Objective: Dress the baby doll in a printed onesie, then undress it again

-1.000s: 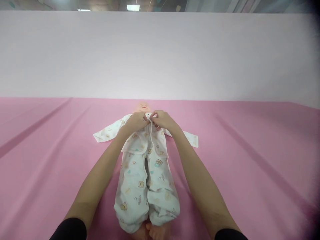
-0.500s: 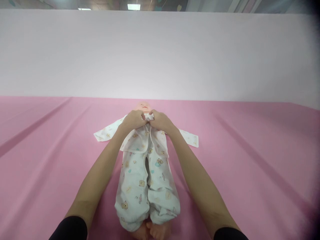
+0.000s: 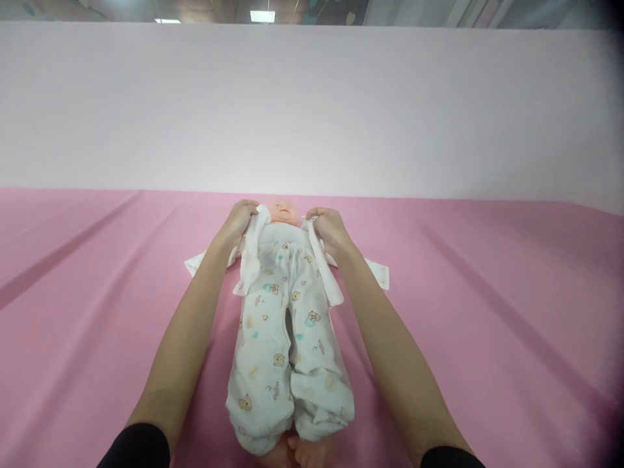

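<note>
A baby doll [image 3: 283,212] lies on its back, head away from me and feet toward me. It wears a white baby jacket [image 3: 251,257] and white pants [image 3: 263,364] printed with small bears. The jacket is spread apart at the front, its sleeves stretched out to both sides. My left hand [image 3: 240,220] grips the left front edge near the doll's shoulder. On the other side my right hand [image 3: 329,229] pinches the right front edge close to the neck. Between the two edges a plain white layer shows over the chest. Bare doll feet [image 3: 312,452] stick out at the bottom.
A pink sheet [image 3: 468,351] with several creases covers the surface under the doll. Behind it rises a pale upright panel [image 3: 312,110]. Ceiling lights [image 3: 262,16] show above the panel's top edge.
My hands have moved apart, from together at the collar to either side of the neck. The jacket front has opened with them, uncovering the chest and the pants' waist.
</note>
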The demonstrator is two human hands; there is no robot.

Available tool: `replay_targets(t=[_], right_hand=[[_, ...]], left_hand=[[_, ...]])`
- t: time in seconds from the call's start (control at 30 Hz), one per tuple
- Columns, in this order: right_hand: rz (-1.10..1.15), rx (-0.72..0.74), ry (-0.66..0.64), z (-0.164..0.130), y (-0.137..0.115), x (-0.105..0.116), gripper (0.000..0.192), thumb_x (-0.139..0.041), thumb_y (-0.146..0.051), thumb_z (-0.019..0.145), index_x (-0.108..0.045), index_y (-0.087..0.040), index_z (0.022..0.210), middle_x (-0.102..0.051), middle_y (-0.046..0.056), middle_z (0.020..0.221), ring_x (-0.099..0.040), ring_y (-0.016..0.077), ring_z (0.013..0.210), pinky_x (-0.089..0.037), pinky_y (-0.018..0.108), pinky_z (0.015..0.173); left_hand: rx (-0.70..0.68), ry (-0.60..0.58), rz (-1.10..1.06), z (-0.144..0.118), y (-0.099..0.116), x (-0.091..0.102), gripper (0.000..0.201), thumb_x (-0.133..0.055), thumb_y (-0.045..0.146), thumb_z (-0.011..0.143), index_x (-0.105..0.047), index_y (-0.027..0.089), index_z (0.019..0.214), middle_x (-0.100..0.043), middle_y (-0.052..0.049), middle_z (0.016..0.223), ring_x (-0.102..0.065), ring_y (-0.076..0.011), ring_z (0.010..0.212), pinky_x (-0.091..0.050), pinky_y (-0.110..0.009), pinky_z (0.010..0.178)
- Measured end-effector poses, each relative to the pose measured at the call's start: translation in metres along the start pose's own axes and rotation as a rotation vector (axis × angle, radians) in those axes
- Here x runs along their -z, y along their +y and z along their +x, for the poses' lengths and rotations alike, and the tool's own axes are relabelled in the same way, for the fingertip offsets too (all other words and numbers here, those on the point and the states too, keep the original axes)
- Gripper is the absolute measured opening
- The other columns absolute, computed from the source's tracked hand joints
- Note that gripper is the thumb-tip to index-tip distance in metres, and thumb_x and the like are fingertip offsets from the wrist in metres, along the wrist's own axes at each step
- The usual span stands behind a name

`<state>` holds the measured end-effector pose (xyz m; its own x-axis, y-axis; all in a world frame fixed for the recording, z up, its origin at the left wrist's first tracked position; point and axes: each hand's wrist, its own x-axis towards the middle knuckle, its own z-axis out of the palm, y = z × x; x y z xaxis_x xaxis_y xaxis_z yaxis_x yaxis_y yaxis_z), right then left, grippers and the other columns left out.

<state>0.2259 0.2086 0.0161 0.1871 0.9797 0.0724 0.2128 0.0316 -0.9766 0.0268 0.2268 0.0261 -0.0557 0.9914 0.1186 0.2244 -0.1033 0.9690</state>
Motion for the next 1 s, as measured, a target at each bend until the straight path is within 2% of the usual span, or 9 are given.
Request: replay_targets(t=[0.07, 0.17, 0.27, 0.37, 0.47, 0.6, 0.7, 0.9, 1.0], right_hand=[[0.093, -0.038, 0.139, 0.009, 0.001, 0.010, 0.031, -0.040, -0.010, 0.055, -0.059, -0.016, 0.079, -0.053, 0.003, 0.070, -0.048, 0.0130, 0.058, -0.040, 0.023, 0.052], [0.195, -0.065, 0.303, 0.022, 0.007, 0.034, 0.028, -0.042, -0.011, 0.053, -0.058, -0.017, 0.075, -0.058, 0.003, 0.079, -0.053, 0.0138, 0.067, -0.044, 0.023, 0.056], [0.247, -0.116, 0.340, 0.029, 0.017, 0.056, 0.027, -0.047, -0.009, 0.054, -0.061, -0.016, 0.075, -0.062, 0.004, 0.085, -0.056, 0.0144, 0.074, -0.047, 0.022, 0.059], [0.204, -0.138, 0.332, 0.032, 0.028, 0.067, 0.026, -0.053, -0.007, 0.058, -0.064, -0.014, 0.079, -0.064, 0.005, 0.087, -0.058, 0.0152, 0.077, -0.049, 0.023, 0.061], [0.025, -0.121, 0.330, 0.034, 0.042, 0.069, 0.022, -0.057, -0.012, 0.064, -0.066, -0.012, 0.084, -0.067, 0.007, 0.086, -0.060, 0.0172, 0.078, -0.049, 0.025, 0.064], [-0.450, -0.043, 0.403, 0.041, 0.066, 0.066, 0.018, -0.056, -0.014, 0.070, -0.070, -0.015, 0.083, -0.069, 0.009, 0.086, -0.063, 0.0199, 0.080, -0.049, 0.028, 0.070], [-0.689, -0.106, 0.379, 0.044, 0.082, 0.064, 0.021, -0.055, -0.014, 0.072, -0.070, -0.017, 0.087, -0.069, 0.012, 0.092, -0.064, 0.0239, 0.086, -0.048, 0.031, 0.072], [-0.777, -0.209, 0.305, 0.047, 0.098, 0.066, 0.027, -0.058, -0.012, 0.070, -0.071, -0.018, 0.093, -0.068, 0.014, 0.099, -0.064, 0.0288, 0.094, -0.048, 0.035, 0.072], [-0.785, -0.218, 0.299, 0.048, 0.098, 0.068, 0.028, -0.059, -0.012, 0.069, -0.072, -0.019, 0.093, -0.068, 0.013, 0.098, -0.064, 0.0280, 0.094, -0.048, 0.034, 0.073]], left_hand=[[-0.009, 0.094, 0.050, 0.004, 0.000, 0.012, 0.031, -0.048, 0.015, 0.071, -0.058, 0.019, 0.100, -0.060, -0.004, 0.087, -0.058, -0.0148, 0.073, -0.049, -0.026, 0.063], [-0.023, 0.083, 0.144, 0.006, -0.002, 0.031, 0.035, -0.046, 0.018, 0.075, -0.061, 0.021, 0.106, -0.062, -0.003, 0.082, -0.057, -0.0145, 0.066, -0.046, -0.026, 0.060], [-0.044, 0.023, 0.279, 0.007, -0.007, 0.049, 0.032, -0.044, 0.017, 0.074, -0.069, 0.019, 0.094, -0.066, -0.004, 0.082, -0.059, -0.0148, 0.067, -0.046, -0.026, 0.063], [-0.063, -0.009, 0.493, 0.007, -0.016, 0.060, 0.031, -0.045, 0.013, 0.071, -0.074, 0.018, 0.080, -0.071, -0.005, 0.095, -0.062, -0.0175, 0.084, -0.047, -0.025, 0.074], [-0.028, -0.001, 0.649, 0.007, -0.023, 0.063, 0.031, -0.049, 0.009, 0.068, -0.075, 0.018, 0.080, -0.072, -0.005, 0.104, -0.062, -0.0194, 0.096, -0.046, -0.024, 0.080], [-0.026, 0.060, 0.765, 0.007, -0.028, 0.061, 0.033, -0.048, 0.007, 0.071, -0.074, 0.018, 0.088, -0.069, -0.007, 0.113, -0.061, -0.0220, 0.104, -0.046, -0.028, 0.084], [-0.012, 0.107, 0.849, 0.008, -0.031, 0.058, 0.037, -0.045, 0.005, 0.074, -0.072, 0.018, 0.094, -0.067, -0.008, 0.117, -0.061, -0.0240, 0.106, -0.047, -0.031, 0.084], [0.066, 0.088, 0.926, 0.010, -0.041, 0.052, 0.038, -0.048, 0.008, 0.075, -0.069, 0.018, 0.106, -0.065, -0.011, 0.119, -0.061, -0.0294, 0.106, -0.047, -0.038, 0.084], [0.088, 0.081, 0.947, 0.012, -0.046, 0.054, 0.042, -0.051, 0.009, 0.073, -0.069, 0.021, 0.109, -0.065, -0.007, 0.120, -0.061, -0.0276, 0.105, -0.048, -0.036, 0.082]])
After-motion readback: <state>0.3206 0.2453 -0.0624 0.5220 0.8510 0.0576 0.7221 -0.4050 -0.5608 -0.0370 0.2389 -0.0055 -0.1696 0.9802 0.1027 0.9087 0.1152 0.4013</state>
